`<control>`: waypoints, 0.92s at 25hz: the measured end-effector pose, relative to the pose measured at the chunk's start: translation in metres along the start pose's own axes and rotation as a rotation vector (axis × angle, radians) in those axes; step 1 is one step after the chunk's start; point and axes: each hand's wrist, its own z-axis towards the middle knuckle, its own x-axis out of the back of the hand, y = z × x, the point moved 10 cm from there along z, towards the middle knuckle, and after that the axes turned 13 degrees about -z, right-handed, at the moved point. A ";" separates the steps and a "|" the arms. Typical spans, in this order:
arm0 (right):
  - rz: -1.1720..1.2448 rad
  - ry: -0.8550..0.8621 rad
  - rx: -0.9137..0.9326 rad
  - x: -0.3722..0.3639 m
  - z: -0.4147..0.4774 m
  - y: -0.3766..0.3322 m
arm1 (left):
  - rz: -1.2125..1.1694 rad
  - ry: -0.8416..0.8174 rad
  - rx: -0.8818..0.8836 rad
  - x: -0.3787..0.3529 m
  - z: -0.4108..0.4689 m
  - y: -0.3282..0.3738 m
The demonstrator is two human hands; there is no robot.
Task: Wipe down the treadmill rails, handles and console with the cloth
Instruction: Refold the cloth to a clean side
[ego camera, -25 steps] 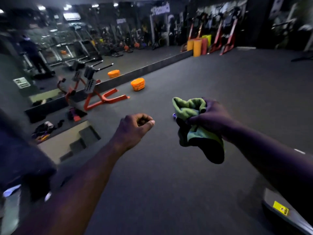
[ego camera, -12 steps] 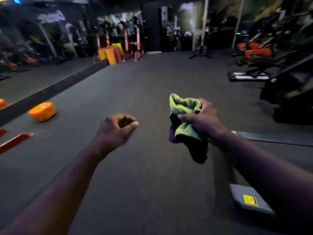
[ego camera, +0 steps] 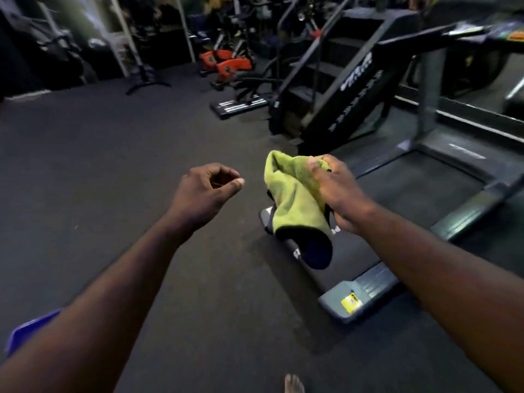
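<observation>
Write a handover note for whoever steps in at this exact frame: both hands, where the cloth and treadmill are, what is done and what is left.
Left hand: empty, loosely curled, held out over the floor.
Right hand: gripping the green cloth, which hangs bunched from the fingers, touching nothing else.
Treadmill: ahead and to the right; its rear end lies under the cloth, the console sits at the top right, far from both hands.
Done: nothing visible; the cloth is on no part of the machine.
Left: step up to the treadmill, then wipe rails, handles and console.
</observation>
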 end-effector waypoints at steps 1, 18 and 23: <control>0.003 0.056 -0.013 0.011 0.031 0.010 | -0.009 -0.062 -0.019 -0.021 0.037 -0.006; -0.662 0.523 0.189 0.072 0.427 -0.027 | -0.395 -0.762 -0.244 -0.278 0.517 -0.040; -0.544 0.448 -0.208 0.094 0.482 0.028 | -0.453 -0.813 -0.306 -0.312 0.619 -0.025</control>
